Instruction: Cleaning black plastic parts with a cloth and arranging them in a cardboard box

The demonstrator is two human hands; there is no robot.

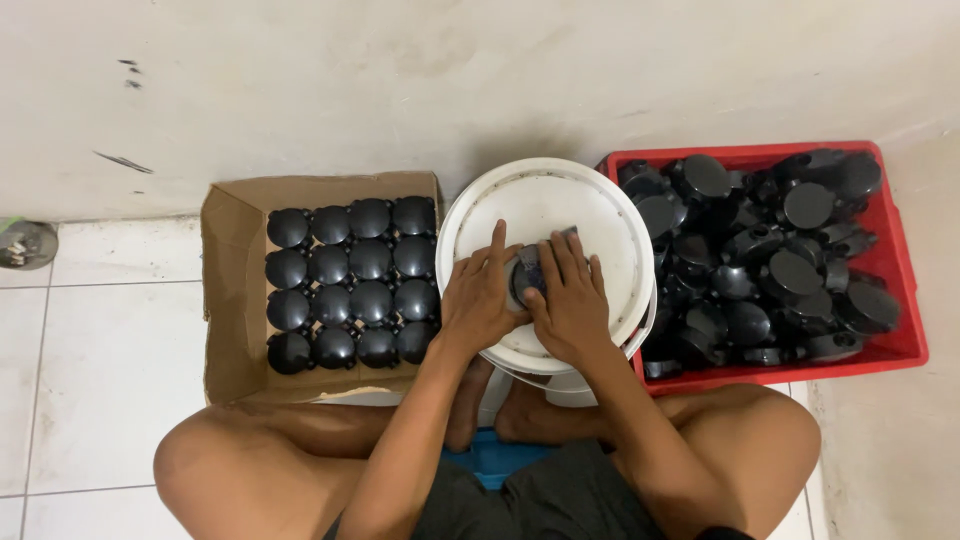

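Black plastic round part point(527, 275), mostly hidden, gripped by both hands at frame centre atop an upturned white bucket point(600, 215). Left hand point(480, 295) and right hand point(570, 300) curl inward, fingers overlapping it, wrists angled together. Cardboard box point(225, 300) at left holds domed black caps point(350, 285) in rows; red crate point(905, 340) at right holds loose black housings point(780, 265).

1 head-worn camera looked steeply down from close above the white bucket lid point(545, 215), facing the wall point(400, 80).
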